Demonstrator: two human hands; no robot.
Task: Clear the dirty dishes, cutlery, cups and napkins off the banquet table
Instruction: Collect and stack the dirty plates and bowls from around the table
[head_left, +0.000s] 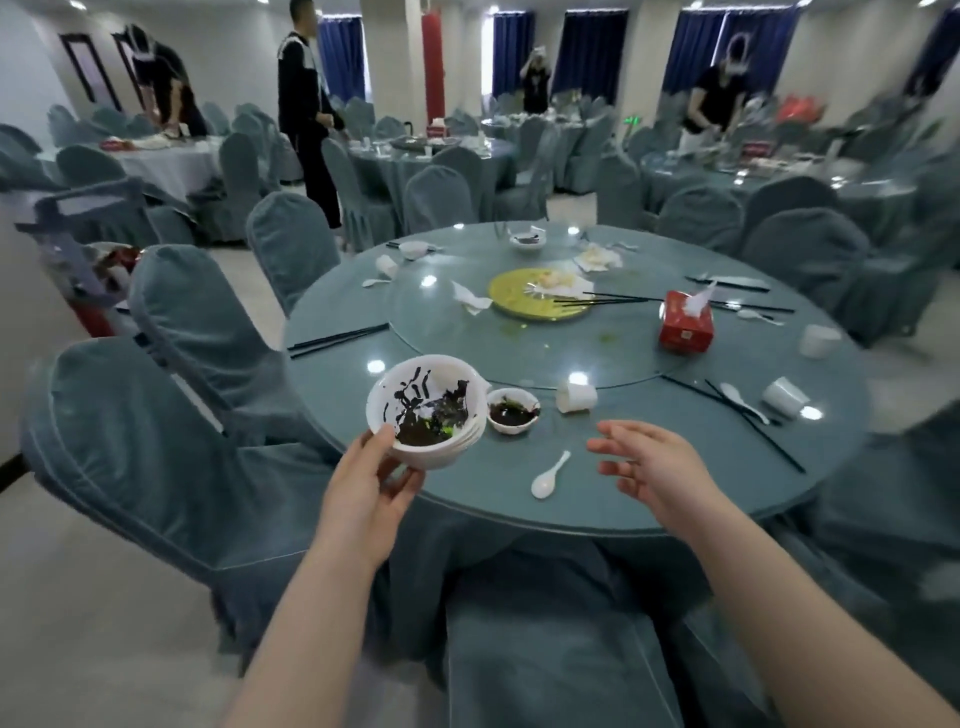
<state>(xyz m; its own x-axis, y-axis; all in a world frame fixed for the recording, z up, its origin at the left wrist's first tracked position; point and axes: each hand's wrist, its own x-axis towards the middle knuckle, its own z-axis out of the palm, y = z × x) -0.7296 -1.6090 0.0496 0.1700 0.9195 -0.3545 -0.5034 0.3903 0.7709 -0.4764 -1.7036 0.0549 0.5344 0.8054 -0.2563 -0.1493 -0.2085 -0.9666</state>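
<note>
Left hand (371, 480): fingers curled under, thumb on the rim of a stack of white round plastic bowls (426, 410) smeared with dark sauce, held above the near edge of the round teal glass-topped surface (623, 499). Right hand (652, 462): fingers spread, holding nothing, above the surface. Between them, white plastic spoon (549, 475). Beyond, small white sauce dish (512, 410), tipped white paper cup (576, 397). Farther, red tissue box (685, 323), yellow round plate (537, 300).

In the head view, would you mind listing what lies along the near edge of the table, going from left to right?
Stack of bowls held by the left hand → small sauce bowl → white spoon → tipped cup → right hand.
</note>
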